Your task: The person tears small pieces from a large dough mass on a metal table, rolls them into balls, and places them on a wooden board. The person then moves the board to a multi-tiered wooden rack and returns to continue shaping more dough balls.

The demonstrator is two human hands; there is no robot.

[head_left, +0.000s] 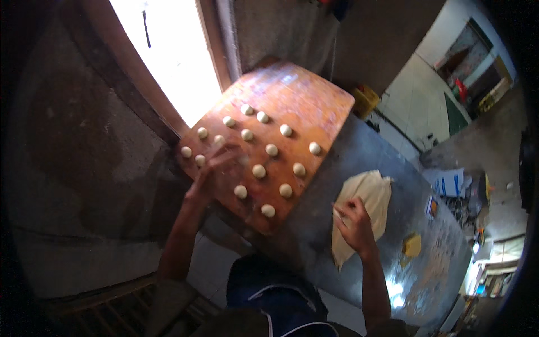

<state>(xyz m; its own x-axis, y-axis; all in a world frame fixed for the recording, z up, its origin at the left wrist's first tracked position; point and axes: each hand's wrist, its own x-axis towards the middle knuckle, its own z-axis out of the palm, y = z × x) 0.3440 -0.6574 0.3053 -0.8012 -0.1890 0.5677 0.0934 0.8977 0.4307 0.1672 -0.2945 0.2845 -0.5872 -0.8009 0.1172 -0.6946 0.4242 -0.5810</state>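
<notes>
My left hand (212, 167) reaches over the near left part of a reddish-brown wooden board (306, 92). Its fingers look stretched out and apart, though motion smears them. Several small, round, pale dough balls lie spaced over the board; one dough ball (200, 160) is right beside that hand, another dough ball (259, 171) farther right. On the grey tabletop (314, 241) to the right lies a long, flattened sheet of dough (375, 194). My right hand (355, 226) is over its left part, with thumb and fingertips pinched together at the dough's edge.
A yellow block-like piece (411, 245) sits right of the dough, near a whitish, floury patch (438, 267). A small box (431, 207) lies by the table's right edge. Beyond the board are a bright doorway (168, 50) and a yellow container (366, 101). Walls flank the left side.
</notes>
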